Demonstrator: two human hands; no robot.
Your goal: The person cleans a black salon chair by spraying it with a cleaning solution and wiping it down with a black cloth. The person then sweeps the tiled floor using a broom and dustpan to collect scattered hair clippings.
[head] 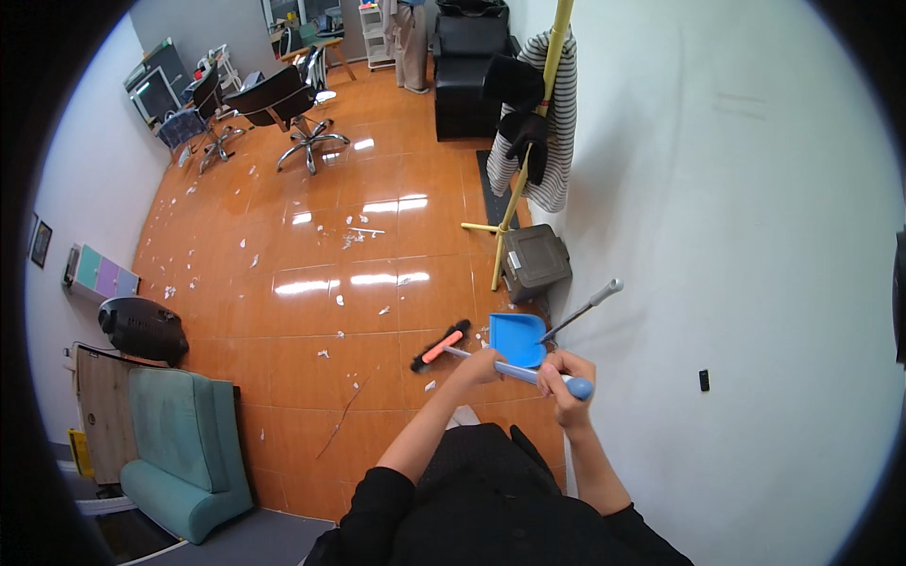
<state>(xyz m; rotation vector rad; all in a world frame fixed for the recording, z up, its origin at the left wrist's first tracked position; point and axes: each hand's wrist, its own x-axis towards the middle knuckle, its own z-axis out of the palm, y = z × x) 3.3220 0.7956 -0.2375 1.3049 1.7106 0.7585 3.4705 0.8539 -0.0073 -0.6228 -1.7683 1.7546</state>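
Note:
A long broom handle (522,372) runs slantwise between my two hands. My left hand (484,367) is closed around it lower down, and my right hand (568,385) grips it near its blue rounded end. The broom head (442,347), orange with dark bristles, rests on the tiled floor left of a blue dustpan (517,338). The dustpan lies by the wall, its grey-tipped handle (594,300) leaning up to the right. Scraps of white paper or similar litter (430,385) are scattered on the orange tiles, some close to the broom head.
A grey lidded bin (536,262) and a yellow coat stand (520,185) with a striped garment stand along the right wall. Green sofa (173,431) at lower left; black speaker-like case (144,329) above it. Swivel chairs (276,99), a black salon chair (471,71) and a person (410,46) are farther off.

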